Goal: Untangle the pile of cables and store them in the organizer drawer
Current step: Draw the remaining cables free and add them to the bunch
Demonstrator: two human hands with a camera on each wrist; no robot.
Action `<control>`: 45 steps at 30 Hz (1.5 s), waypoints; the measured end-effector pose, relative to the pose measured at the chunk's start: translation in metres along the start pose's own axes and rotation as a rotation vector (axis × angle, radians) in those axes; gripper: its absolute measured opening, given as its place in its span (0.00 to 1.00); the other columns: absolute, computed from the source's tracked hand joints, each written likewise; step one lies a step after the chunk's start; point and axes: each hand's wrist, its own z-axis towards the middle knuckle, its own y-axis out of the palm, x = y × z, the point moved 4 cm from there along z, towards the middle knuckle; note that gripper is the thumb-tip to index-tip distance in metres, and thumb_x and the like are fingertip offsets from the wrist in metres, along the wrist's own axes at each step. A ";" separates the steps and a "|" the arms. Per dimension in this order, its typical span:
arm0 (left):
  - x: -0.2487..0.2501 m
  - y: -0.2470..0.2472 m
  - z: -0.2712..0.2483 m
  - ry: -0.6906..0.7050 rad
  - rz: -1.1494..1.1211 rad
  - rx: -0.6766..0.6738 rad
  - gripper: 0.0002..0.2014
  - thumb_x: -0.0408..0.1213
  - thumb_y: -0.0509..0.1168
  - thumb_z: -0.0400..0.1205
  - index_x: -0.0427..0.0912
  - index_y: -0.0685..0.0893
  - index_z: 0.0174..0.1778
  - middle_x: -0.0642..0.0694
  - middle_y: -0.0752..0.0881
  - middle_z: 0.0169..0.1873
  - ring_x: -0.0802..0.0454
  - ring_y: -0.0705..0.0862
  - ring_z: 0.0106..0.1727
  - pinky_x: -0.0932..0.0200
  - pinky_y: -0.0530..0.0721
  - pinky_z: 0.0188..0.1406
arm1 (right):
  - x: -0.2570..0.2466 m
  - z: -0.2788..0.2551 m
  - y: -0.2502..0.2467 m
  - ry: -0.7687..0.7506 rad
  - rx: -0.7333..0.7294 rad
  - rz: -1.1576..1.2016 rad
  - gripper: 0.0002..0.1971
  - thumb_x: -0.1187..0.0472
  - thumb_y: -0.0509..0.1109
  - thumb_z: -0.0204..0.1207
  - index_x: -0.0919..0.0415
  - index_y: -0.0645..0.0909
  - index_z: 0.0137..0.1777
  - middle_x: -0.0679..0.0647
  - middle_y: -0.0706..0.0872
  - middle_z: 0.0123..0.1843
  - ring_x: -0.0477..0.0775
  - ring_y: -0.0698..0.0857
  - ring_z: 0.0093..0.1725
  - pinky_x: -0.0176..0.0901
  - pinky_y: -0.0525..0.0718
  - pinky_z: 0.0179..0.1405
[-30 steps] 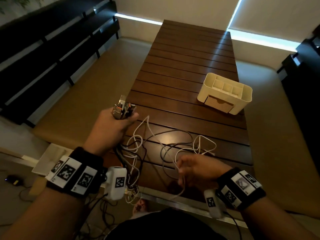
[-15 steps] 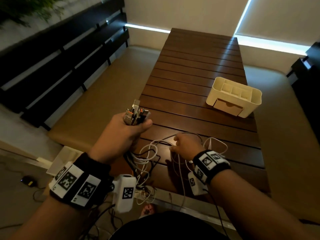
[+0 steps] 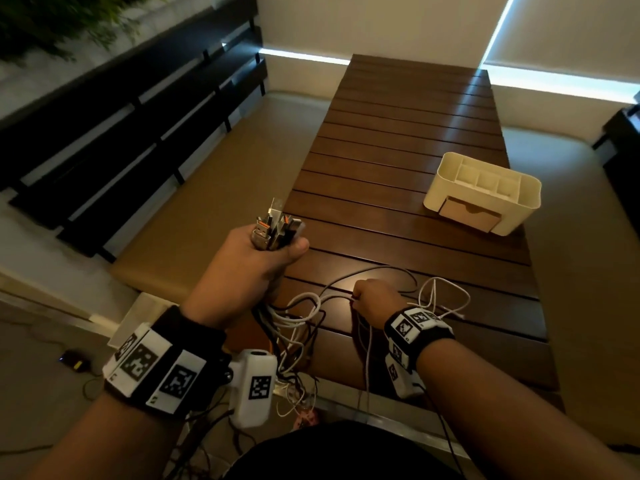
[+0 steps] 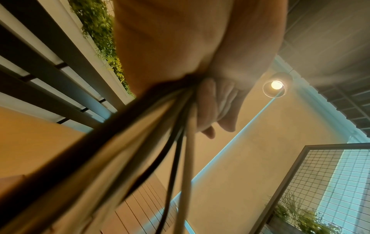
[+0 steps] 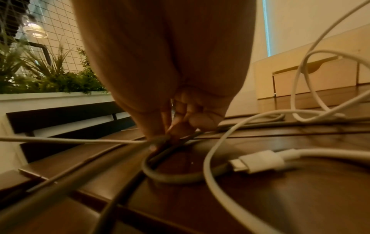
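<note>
My left hand (image 3: 254, 259) is raised over the table's near left edge and grips a bundle of cable plugs (image 3: 277, 226), their cords (image 4: 174, 126) hanging down from the fist. A tangle of white and dark cables (image 3: 311, 306) lies on the near part of the wooden table (image 3: 398, 150). My right hand (image 3: 372, 299) rests low on the tangle, and its fingertips pinch a grey cable (image 5: 160, 139) against the wood. A white plug (image 5: 258, 161) lies close by. The cream organizer (image 3: 485, 192) with its drawer (image 3: 469, 211) shut stands at the right.
A dark slatted bench back (image 3: 121, 133) runs along the left, with a tan cushion (image 3: 194, 202) beside the table. More cords and a small device (image 3: 74, 360) lie on the floor at the near left. A white cable loop (image 3: 446, 296) lies right of my right hand.
My right hand moved forward from the table's near edge onto the tangle and took hold of a grey cable. The left hand kept its grip on the plugs.
</note>
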 end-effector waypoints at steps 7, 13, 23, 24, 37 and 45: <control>-0.002 -0.006 0.011 -0.011 -0.023 0.021 0.04 0.34 0.67 0.84 0.42 0.80 0.43 0.43 0.61 0.25 0.52 0.59 0.22 0.56 0.57 0.23 | -0.005 -0.033 -0.024 -0.004 0.038 0.331 0.04 0.54 0.73 0.80 0.49 0.88 0.51 0.46 0.88 0.49 0.48 0.87 0.47 0.48 0.89 0.51; -0.008 -0.017 0.019 -0.005 -0.076 0.092 0.05 0.32 0.67 0.84 0.40 0.79 0.53 0.49 0.62 0.21 0.54 0.58 0.20 0.63 0.60 0.20 | -0.012 -0.081 -0.024 -0.121 -0.613 0.298 0.05 0.48 0.74 0.79 0.46 0.90 0.50 0.43 0.93 0.45 0.43 0.89 0.49 0.47 0.83 0.60; -0.023 -0.016 0.014 -0.048 -0.031 0.097 0.02 0.35 0.68 0.83 0.43 0.83 0.45 0.48 0.64 0.21 0.52 0.60 0.20 0.61 0.63 0.20 | 0.030 -0.043 -0.039 0.105 -0.001 0.389 0.10 0.47 0.75 0.77 0.50 0.83 0.51 0.48 0.86 0.50 0.46 0.88 0.45 0.49 0.91 0.49; -0.025 -0.016 0.014 -0.057 -0.027 0.102 0.03 0.35 0.68 0.84 0.45 0.84 0.44 0.48 0.63 0.22 0.52 0.60 0.20 0.61 0.63 0.20 | 0.039 -0.042 -0.038 0.143 -0.010 0.309 0.17 0.41 0.76 0.74 0.52 0.81 0.53 0.49 0.84 0.50 0.48 0.87 0.45 0.50 0.90 0.48; -0.034 0.021 0.034 -0.113 -0.056 0.026 0.05 0.32 0.68 0.84 0.47 0.86 0.46 0.50 0.63 0.22 0.53 0.58 0.20 0.62 0.60 0.21 | 0.080 -0.063 -0.038 0.180 0.210 0.656 0.05 0.57 0.74 0.80 0.44 0.85 0.49 0.44 0.88 0.50 0.45 0.87 0.51 0.37 0.84 0.47; -0.039 0.037 0.044 -0.137 -0.050 -0.017 0.03 0.34 0.68 0.83 0.46 0.84 0.45 0.49 0.63 0.23 0.54 0.59 0.21 0.62 0.60 0.20 | 0.115 -0.094 -0.052 0.239 0.333 0.748 0.03 0.60 0.77 0.77 0.50 0.88 0.44 0.48 0.90 0.46 0.46 0.89 0.44 0.38 0.87 0.38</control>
